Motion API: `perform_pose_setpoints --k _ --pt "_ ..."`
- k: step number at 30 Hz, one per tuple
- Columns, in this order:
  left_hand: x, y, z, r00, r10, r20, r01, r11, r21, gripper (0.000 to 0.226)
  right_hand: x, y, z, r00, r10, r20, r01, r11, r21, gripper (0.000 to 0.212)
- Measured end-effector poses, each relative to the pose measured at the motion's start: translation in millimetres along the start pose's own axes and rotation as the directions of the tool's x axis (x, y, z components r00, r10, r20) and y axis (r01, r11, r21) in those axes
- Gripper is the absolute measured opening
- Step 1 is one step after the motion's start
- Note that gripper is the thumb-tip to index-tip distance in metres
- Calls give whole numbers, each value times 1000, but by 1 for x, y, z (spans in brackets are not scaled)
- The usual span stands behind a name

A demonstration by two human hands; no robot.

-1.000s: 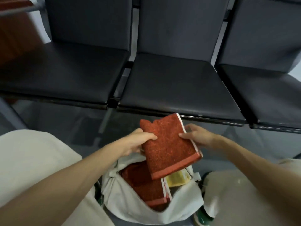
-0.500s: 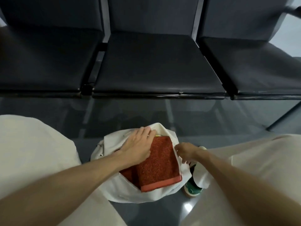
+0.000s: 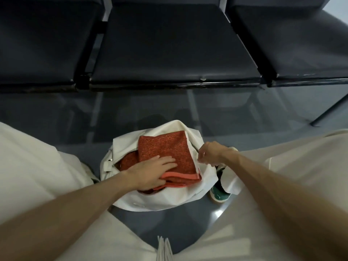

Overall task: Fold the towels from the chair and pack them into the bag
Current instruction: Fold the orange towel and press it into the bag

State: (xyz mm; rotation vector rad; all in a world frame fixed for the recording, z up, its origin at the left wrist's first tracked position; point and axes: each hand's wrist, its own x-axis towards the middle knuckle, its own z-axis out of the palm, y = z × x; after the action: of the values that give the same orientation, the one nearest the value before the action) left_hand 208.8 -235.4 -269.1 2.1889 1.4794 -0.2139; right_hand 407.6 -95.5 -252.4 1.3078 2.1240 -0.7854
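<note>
Looking straight down between two knees in pale trousers (image 3: 37, 166) at a soft white fabric bag (image 3: 163, 201), standing open on a glossy grey floor (image 3: 188, 223). In the mouth of the bag, on top, a folded rust-red terry towel (image 3: 165, 147) with a coral band along its near edge, lying flat and filling most of the opening. Beneath it, showing at the left, part of a second red towel (image 3: 128, 162), also inside the bag. Left hand (image 3: 152, 172) laid flat on the near half of the top towel, fingers straight and pointing right, pressing down on the cloth; thumb hidden near the coral band. Right hand (image 3: 211, 153) at the right rim of the bag, fingers curled, pinching the white fabric just beside the towel's right edge. Just right of the bag, a green-and-white shoe (image 3: 219, 194), partly covered by a trouser hem. Beyond the bag, across the top of the view, a row of black padded chair seats (image 3: 169, 44) joined side by side on a dark frame. At the bottom edge, thin white cords (image 3: 163, 249) hanging between the legs.
</note>
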Motion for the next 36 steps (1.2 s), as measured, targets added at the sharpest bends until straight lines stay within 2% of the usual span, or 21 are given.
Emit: perform_pose_setpoints --k 3,6,8,11,15,17,19,21,22,24,26,31,35,36 --pt "3 -8 -11 982 -145 -121 85 911 -402 45 -9 -2 6 986 -78 150 82 996 -18 14" --pt "10 -13 -20 925 -337 -175 158 760 -630 21 -13 -5 16 968 -90 232 116 988 -103 17" --pt "15 -14 -26 884 -428 -188 187 693 -696 16 -14 -9 20 963 -98 252 130 985 -115 24" --pt "20 -15 -31 852 -494 -174 202 616 -762 18 -13 -11 24 950 -144 276 181 977 -116 46" --pt "23 -15 -27 852 -497 -164 213 616 -758 18 -23 -14 16 940 -74 334 150 967 -206 32" --pt "20 -13 -29 887 -424 -183 172 672 -720 23 -32 -21 5 938 -48 344 129 967 -218 29" --pt "15 -10 -29 973 -204 -105 100 790 -605 35 -41 -28 -5 924 -65 378 148 970 -194 28" --pt "10 -4 -21 995 25 96 3 959 -283 61 -50 -32 -13 904 -106 414 177 975 -136 22" --pt "7 -2 -16 978 84 193 -69 994 -83 78 -54 -33 -17 904 -130 408 190 976 -109 19" --pt "1 -3 -10 953 139 269 -194 962 193 103 -58 -33 -24 928 -162 335 213 970 -121 19" --pt "-6 -7 -11 954 182 240 -256 910 327 109 -56 -31 -29 955 -184 233 227 959 -172 18" --pt "-14 -17 -15 958 241 157 -286 847 449 92 -46 -38 -30 962 -216 166 244 954 -174 20" --pt "-10 -22 -3 954 241 176 -298 810 506 110 -41 -37 -30 965 -231 123 250 952 -176 22" --pt "-10 -23 -5 955 249 163 -297 817 495 108 -39 -35 -29 966 -228 119 247 953 -176 20"
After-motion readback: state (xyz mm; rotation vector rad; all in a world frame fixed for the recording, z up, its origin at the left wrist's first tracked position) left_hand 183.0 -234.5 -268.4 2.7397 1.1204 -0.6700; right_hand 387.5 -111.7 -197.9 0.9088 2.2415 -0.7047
